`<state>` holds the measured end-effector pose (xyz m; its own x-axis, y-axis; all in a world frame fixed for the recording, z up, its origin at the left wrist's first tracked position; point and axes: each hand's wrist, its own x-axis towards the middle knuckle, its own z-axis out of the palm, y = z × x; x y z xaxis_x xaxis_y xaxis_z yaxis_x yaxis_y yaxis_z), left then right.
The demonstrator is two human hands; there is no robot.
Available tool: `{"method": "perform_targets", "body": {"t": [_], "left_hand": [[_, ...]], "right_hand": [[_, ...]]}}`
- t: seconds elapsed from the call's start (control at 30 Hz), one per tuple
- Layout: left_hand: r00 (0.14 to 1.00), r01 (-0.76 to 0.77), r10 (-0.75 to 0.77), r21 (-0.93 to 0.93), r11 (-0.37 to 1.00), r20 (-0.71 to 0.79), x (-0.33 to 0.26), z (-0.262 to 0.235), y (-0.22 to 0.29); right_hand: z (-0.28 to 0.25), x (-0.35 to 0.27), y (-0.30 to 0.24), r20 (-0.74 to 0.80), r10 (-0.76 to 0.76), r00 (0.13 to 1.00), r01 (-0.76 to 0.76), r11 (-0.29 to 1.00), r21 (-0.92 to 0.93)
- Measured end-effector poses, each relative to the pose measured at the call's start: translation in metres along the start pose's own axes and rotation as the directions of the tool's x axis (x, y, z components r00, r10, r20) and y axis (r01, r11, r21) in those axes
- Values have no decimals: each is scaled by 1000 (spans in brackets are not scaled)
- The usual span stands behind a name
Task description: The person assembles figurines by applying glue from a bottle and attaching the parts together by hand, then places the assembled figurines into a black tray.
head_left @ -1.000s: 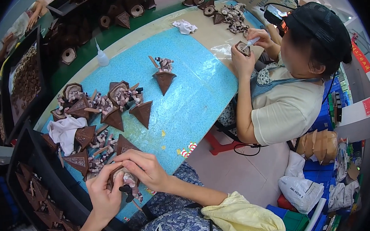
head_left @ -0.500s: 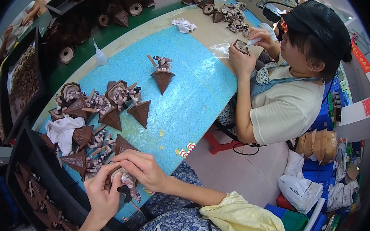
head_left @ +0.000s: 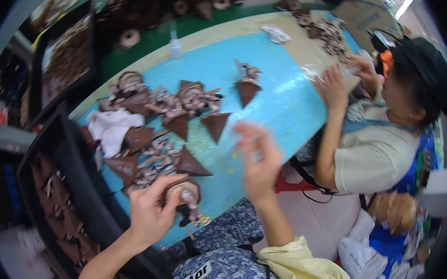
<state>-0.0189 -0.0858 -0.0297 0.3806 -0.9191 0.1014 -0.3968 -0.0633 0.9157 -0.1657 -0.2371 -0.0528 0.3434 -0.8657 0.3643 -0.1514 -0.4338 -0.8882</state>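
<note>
Blue worktop (head_left: 278, 98) fills mid-frame, strewn with finished brown cone figures (head_left: 180, 119); more lie in the black tray (head_left: 55, 205) at lower left. Left hand (head_left: 148, 213) grips one small figure (head_left: 183, 195) at the worktop's near edge. Right hand (head_left: 259, 160), blurred and seemingly empty, has lifted off it since before.

Turquoise table (head_left: 278, 98), brown cones (head_left: 215, 125) (white cloth (head_left: 108, 128)).

We see the doll (head_left: 183, 195) in our left hand (head_left: 150, 213) at the table's (head_left: 278, 103) near edge — cones (head_left: 185, 119) farther off, tray (head_left: 55, 205) left — another person (head_left: 385, 132) right.
</note>
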Motion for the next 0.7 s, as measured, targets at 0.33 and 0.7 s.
{"method": "perform_targets", "body": {"t": [0.33,0.7], "left_hand": [[995,-66,68,19,998,-74,0,-3,-4],[979,-161,155,-31,987,-134,-5,-12,5]], "right_hand": [[17,107,92,95,134,986,-123,986,-110],[51,42,-4,422,-315,850,369,928,-50]]}}
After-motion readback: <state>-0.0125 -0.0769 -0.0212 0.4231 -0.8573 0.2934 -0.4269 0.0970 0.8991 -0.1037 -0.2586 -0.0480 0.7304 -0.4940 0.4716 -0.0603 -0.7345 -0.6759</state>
